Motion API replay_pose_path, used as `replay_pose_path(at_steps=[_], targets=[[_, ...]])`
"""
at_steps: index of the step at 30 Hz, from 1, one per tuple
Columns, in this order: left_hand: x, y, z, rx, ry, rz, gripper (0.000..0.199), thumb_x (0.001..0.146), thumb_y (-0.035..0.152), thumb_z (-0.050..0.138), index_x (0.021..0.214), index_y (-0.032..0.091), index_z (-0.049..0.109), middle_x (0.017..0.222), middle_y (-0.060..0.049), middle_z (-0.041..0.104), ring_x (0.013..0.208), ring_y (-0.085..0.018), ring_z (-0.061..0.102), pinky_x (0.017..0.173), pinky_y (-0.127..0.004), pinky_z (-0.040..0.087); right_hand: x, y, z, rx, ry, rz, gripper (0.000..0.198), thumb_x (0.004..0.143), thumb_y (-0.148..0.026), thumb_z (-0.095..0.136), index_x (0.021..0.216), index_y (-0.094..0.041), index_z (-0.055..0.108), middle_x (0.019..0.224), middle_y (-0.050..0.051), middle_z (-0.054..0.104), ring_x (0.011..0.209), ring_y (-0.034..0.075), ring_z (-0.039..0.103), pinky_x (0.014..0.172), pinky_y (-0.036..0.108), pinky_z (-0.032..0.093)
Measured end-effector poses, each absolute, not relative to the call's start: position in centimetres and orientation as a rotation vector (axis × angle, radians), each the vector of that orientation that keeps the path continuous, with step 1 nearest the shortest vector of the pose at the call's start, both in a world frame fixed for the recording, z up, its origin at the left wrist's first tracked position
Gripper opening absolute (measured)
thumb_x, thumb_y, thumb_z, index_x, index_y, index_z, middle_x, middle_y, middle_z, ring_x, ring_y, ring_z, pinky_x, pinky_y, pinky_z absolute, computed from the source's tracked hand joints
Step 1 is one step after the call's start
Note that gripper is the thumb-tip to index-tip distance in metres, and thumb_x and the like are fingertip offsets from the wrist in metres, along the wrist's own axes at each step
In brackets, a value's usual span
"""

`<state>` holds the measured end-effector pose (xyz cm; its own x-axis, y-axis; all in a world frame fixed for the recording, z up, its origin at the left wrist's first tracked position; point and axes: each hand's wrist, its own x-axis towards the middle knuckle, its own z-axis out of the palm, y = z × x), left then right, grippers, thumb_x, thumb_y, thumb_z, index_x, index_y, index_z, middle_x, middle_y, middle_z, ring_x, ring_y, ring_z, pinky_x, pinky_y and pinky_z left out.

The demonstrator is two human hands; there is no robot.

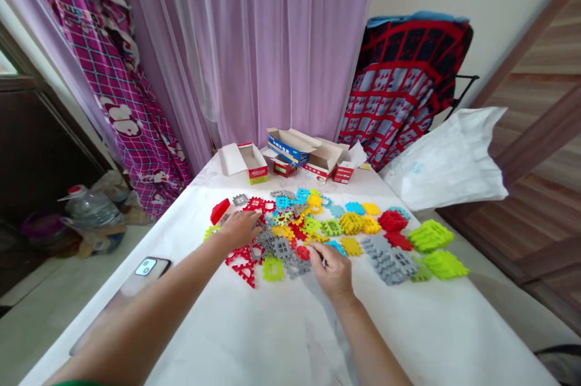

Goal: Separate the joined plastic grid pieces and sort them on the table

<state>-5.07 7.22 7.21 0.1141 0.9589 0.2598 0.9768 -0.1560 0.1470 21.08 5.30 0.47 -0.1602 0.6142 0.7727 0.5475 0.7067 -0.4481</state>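
A heap of interlocking plastic building pieces lies mid-table. My left hand [241, 228] rests over the heap's left side, fingers stretched out, among red pieces [245, 274] and grey pieces [282, 245]. At the heap's near right edge, my right hand [333, 268] is closed, its thumb and index finger pinching the edge of a small red round building piece [303, 252]. A lime square piece [273, 269] lies flat between the hands. To the right are grouped stacks: yellow [352, 224], red [394, 221], grey [390, 262] and lime [430, 236].
Opened small cartons, among them a blue box [287, 151] and a red box [258, 172], stand at the table's back. A phone [147, 268] lies by the left edge under my forearm. A white bag [449, 159] stands at the right edge. A purple curtain [290, 41] hangs behind.
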Motion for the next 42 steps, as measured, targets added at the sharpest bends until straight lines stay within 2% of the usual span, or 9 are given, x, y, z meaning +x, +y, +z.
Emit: replay_pose_path(at_steps=[3,5,13,19,22,27,31,37,42], targets=[[-5.5,4.6,4.3,-2.365,-1.985,-0.372,0.036,0.086,0.032,0.051,0.120,0.024,0.063,0.128,-0.008,0.064,0.114,-0.025,0.061,0.099,-0.041,0.046,21.2,5.4,0.4,-0.945,-1.821,0.092,0.022,0.090,-0.021,0.050,0.089,-0.021,0.072,0.079,0.005,0.075,0.071,0.016,0.070,0.071,0.027,0.055],[-5.8,3.1,2.9,-2.428,-1.954,-0.435,0.040,0.090,0.031,0.047,0.127,0.023,0.059,0.132,-0.009,0.061,0.118,-0.025,0.059,0.103,-0.044,0.044,21.2,5.5,0.2,-0.950,-1.818,0.106,0.022,0.090,-0.021,0.050,0.089,-0.021,0.072,0.080,0.005,0.075,0.071,0.016,0.070,0.072,0.027,0.055],[-6.0,-0.9,0.9,-2.139,-2.017,-0.617,0.040,0.092,0.039,0.044,0.124,0.024,0.062,0.132,-0.011,0.060,0.127,-0.031,0.050,0.108,-0.054,0.036,21.6,5.5,0.4,-1.064,-1.857,0.161,0.025,0.089,-0.024,0.047,0.088,-0.021,0.072,0.082,0.006,0.075,0.073,0.016,0.068,0.074,0.027,0.052],[-4.3,-3.5,-1.0,-2.281,-1.993,-0.418,0.085,0.074,0.066,0.061,0.144,0.023,0.041,0.152,-0.018,0.035,0.140,-0.039,0.030,0.111,-0.062,0.021,20.3,3.0,2.1,-0.910,-2.329,0.329,0.018,0.083,-0.027,0.058,0.068,-0.024,0.068,0.066,0.000,0.070,0.065,0.014,0.063,0.066,0.023,0.046],[-2.9,-2.4,-1.3,-2.209,-2.065,-0.435,0.075,0.077,0.058,0.061,0.142,0.022,0.045,0.151,-0.018,0.037,0.140,-0.038,0.030,0.111,-0.062,0.021,19.3,2.1,1.9,-0.860,-2.511,0.371,0.014,0.082,-0.025,0.060,0.074,-0.026,0.071,0.074,-0.002,0.073,0.071,0.015,0.065,0.071,0.024,0.048],[-0.9,0.8,-0.7,-1.987,-2.166,-0.551,0.052,0.087,0.046,0.053,0.132,0.021,0.054,0.147,-0.019,0.043,0.137,-0.037,0.035,0.108,-0.063,0.025,19.6,3.1,0.1,-0.911,-2.325,0.298,0.024,0.084,-0.019,0.057,0.104,-0.024,0.070,0.115,0.004,0.069,0.102,0.018,0.064,0.091,0.030,0.048],[-0.7,1.5,-0.9,-1.978,-2.128,-0.660,0.038,0.089,0.041,0.051,0.123,0.024,0.059,0.143,-0.015,0.049,0.135,-0.033,0.039,0.108,-0.062,0.026,20.6,4.4,-1.0,-1.092,-2.107,0.299,0.024,0.086,-0.015,0.049,0.096,-0.024,0.070,0.104,0.004,0.072,0.096,0.017,0.065,0.087,0.028,0.050],[-1.5,0.8,-1.6,-1.868,-2.227,-0.736,0.049,0.083,0.044,0.060,0.125,0.020,0.056,0.144,-0.017,0.047,0.136,-0.037,0.038,0.111,-0.061,0.023,20.4,4.5,-1.6,-1.156,-2.069,0.293,0.022,0.085,-0.016,0.050,0.091,-0.023,0.070,0.094,0.004,0.072,0.090,0.017,0.065,0.082,0.027,0.050],[-1.8,0.7,-1.7,-1.877,-2.216,-0.794,0.043,0.082,0.042,0.060,0.119,0.021,0.056,0.141,-0.016,0.050,0.134,-0.036,0.041,0.109,-0.059,0.027,20.0,4.3,-1.8,-1.170,-2.079,0.327,0.022,0.085,-0.015,0.051,0.091,-0.024,0.070,0.093,0.002,0.072,0.090,0.017,0.065,0.082,0.026,0.049]])
